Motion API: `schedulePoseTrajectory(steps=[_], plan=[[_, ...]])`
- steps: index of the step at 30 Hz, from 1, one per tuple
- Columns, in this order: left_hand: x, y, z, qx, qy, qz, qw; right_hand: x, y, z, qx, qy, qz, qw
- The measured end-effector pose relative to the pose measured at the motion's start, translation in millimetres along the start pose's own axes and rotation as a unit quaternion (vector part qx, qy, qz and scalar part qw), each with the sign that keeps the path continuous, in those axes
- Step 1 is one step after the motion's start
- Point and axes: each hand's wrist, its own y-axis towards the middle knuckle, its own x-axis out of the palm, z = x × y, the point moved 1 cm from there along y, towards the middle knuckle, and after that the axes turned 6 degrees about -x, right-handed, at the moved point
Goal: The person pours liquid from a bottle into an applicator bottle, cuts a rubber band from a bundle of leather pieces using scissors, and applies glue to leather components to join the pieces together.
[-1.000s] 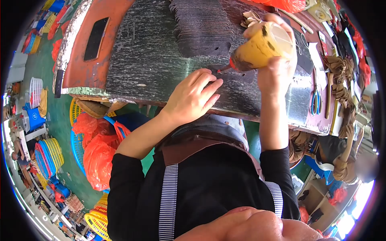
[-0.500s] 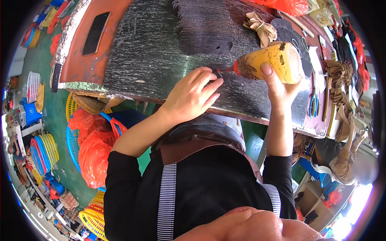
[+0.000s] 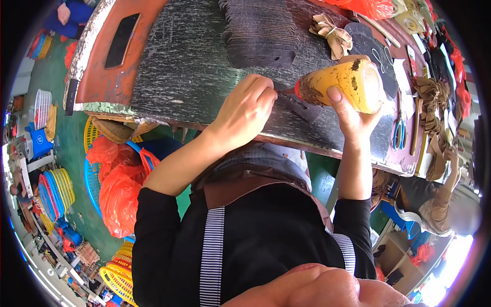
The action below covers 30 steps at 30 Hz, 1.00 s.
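A yellow glue bottle (image 3: 337, 84), smeared with brown, lies tilted in my right hand (image 3: 356, 115), fingers wrapped round it. Its red-collared nozzle points left, close to the fingertips of my left hand (image 3: 244, 110). Those fingers are closed in a pinch at the left end of a dark leather piece (image 3: 303, 108). Part of that piece lies on the black work surface (image 3: 179, 77) under the bottle. Farther back, an overlapping row of dark leather pieces (image 3: 261, 36) is spread out.
A phone (image 3: 122, 41) lies at the left end of the table. A tied tan bundle (image 3: 332, 36), a dark cut piece (image 3: 365, 43) and blue-handled scissors (image 3: 398, 135) are to the right. Red bags (image 3: 120, 194) in a basket stand below the edge. A co-worker (image 3: 434, 204) is at right.
My left hand has closed its spread fingers into a pinch and turned slightly. More of a dark leather piece now shows beneath the bottle, which has shifted slightly left and down.
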Motion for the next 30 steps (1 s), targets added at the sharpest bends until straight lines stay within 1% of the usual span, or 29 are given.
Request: schedulePoseTrajectory(steps=[3,6,11,14,15,18,22,24,25,28,29,30], plan=[[-5,0,-5,0.003,-0.027,0.016,0.999,-2,0,3,-0.028,-0.003,-0.017,0.999],[-11,-3,-14,0.038,-0.056,0.003,0.998,-1,-1,2,-0.039,0.007,-0.022,0.999],[-9,-1,-12,0.035,-0.021,-0.01,0.999,-7,1,-3,-0.085,-0.014,-0.047,0.995],[-5,-1,-7,0.029,0.002,-0.004,1.0,-10,-3,3,-0.077,0.027,-0.01,0.997],[-4,-1,-7,0.028,0.004,0.002,1.0,-11,-3,2,-0.071,0.017,-0.017,0.997],[-1,-2,-8,0.039,0.006,0.011,0.999,-9,-4,6,-0.102,0.026,-0.013,0.994],[-1,-5,-5,0.039,-0.003,0.014,0.999,-14,-6,3,-0.083,-0.02,-0.021,0.996],[-3,-6,-4,0.036,-0.013,0.002,0.999,-18,-7,-5,-0.067,-0.045,-0.014,0.997],[-3,-6,-4,0.034,-0.019,-0.002,0.999,-19,-9,-4,-0.057,-0.034,0.002,0.998],[-5,-4,-1,0.034,-0.01,-0.013,0.999,-21,-14,2,-0.059,0.012,0.004,0.998],[-6,-4,-1,0.035,-0.007,-0.018,0.999,-19,-16,5,-0.078,0.009,-0.001,0.997],[-7,-4,-1,0.035,-0.002,-0.023,0.999,-20,-16,4,-0.077,-0.001,-0.002,0.997]])
